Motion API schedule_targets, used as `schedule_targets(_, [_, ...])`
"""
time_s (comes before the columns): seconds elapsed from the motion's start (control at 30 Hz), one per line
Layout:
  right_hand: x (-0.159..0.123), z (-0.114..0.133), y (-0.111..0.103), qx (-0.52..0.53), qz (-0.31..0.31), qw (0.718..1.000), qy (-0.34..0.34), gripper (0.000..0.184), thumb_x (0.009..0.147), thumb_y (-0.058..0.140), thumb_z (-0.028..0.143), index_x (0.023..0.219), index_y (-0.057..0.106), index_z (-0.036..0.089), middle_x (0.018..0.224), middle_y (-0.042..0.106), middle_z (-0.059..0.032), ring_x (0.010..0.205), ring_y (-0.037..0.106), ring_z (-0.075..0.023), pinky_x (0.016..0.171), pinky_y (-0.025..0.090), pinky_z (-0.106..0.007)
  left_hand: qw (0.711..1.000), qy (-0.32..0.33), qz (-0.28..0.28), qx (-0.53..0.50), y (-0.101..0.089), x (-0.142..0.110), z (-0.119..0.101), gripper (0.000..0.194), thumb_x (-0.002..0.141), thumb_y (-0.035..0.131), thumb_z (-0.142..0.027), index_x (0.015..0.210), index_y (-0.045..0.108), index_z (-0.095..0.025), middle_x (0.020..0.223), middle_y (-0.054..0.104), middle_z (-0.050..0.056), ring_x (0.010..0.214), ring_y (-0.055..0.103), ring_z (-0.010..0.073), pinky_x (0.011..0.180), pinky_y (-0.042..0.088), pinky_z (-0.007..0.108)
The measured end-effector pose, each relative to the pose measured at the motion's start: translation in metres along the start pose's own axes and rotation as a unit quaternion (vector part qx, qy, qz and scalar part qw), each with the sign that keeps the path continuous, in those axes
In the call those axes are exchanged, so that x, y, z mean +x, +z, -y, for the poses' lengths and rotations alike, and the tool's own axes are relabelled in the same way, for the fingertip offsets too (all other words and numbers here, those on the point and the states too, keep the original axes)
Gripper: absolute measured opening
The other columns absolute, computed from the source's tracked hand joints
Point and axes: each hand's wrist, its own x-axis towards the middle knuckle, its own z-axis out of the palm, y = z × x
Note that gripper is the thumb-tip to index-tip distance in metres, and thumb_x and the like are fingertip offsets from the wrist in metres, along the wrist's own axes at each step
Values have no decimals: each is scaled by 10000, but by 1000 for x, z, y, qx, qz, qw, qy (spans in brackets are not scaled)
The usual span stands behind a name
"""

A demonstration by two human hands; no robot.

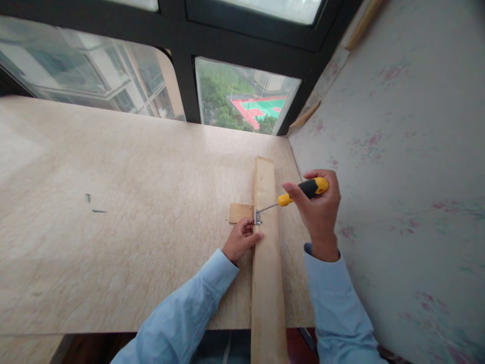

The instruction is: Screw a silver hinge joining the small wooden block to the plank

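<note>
A yellow and black screwdriver (pixel 307 189) is gripped in my right hand (pixel 322 215), its shaft slanting down to the left. The tip meets a small metal hinge (pixel 257 217) at the left edge of a long wooden board (pixel 265 273). My left hand (pixel 240 239) is closed around the board's left edge just below the hinge, its thumb lying on the top face. Some of its fingers are hidden by the edge. Beside the hinge, a small flat wood piece (pixel 240 213) sticks out to the left of the board.
Two small metal screws or nails, a short one (pixel 88 198) and a longer one (pixel 99 211), lie on the marble-patterned sill (pixel 132 263) at left. A flowered wall (pixel 401 167) rises close on the right. Dark window frames (pixel 242 35) stand behind. The board overhangs the sill's front edge.
</note>
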Motion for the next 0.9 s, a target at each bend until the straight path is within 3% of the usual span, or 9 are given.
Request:
schedule_targets(0.03, [0,-2,2,16,15,1000,7,485,652,849,483,975,587,234,797,619,34,760,650,-160,718,574,-318,1000,-1,0,1,0,0,0,466,560,872,-244,962,658,-143,900,715,68,824,680,191,796,545,323])
schedule_targets(0.1, [1,-5,2,87,115,989,21,552,690,828,473,1116,555,252,889,655,18,831,667,-167,737,580,-323,1000,-1,-3,-1,0,0,0,469,565,871,-249,968,656,-143,906,717,70,821,680,189,788,545,318])
schedule_targets(0.2, [1,-7,-4,180,283,941,49,664,745,803,423,1303,471,284,1139,687,-44,1048,674,-201,843,588,-371,1000,-1,-4,-11,-1,1,0,461,572,868,-249,966,653,-143,929,722,75,838,684,190,807,546,320])
schedule_targets(0.27, [1,-7,-7,193,339,918,69,632,790,772,394,1331,467,277,1161,704,-63,1070,681,-209,886,584,-401,1000,-1,-6,-14,-1,1,1,457,576,865,-248,966,651,-144,937,723,78,847,686,192,818,546,324])
schedule_targets(0.33, [0,-7,-7,183,331,923,74,569,807,761,379,1298,497,263,1076,737,-54,1002,705,-205,887,586,-411,1000,1,-9,-14,-1,1,1,455,582,864,-249,969,651,-144,939,723,77,853,686,191,830,546,327])
schedule_targets(0.43, [1,-3,-5,195,241,950,48,525,799,772,371,1240,501,284,979,750,-14,954,720,-203,885,587,-416,1000,6,-13,-17,-2,1,2,453,588,864,-250,974,653,-145,941,723,74,860,685,188,850,544,332])
schedule_targets(0.53, [3,2,-11,228,185,956,15,499,815,758,358,1228,483,304,937,746,7,931,723,-201,892,581,-430,1000,6,-17,-20,-2,0,3,455,582,869,-251,970,657,-146,948,723,76,870,686,192,858,544,341])
schedule_targets(0.73, [2,1,-24,239,302,923,20,506,837,739,371,1261,473,298,957,750,-4,927,730,-215,865,588,-434,999,-4,-19,-29,0,-1,0,486,570,880,-283,982,659,-148,950,728,77,856,686,193,834,541,330])
schedule_targets(0.9, [0,-5,-17,267,321,908,32,541,843,738,359,1301,453,307,963,744,3,939,726,-203,888,584,-430,999,-10,-19,-44,1,-2,-4,511,558,885,-290,993,661,-143,935,735,72,828,688,187,797,544,315])
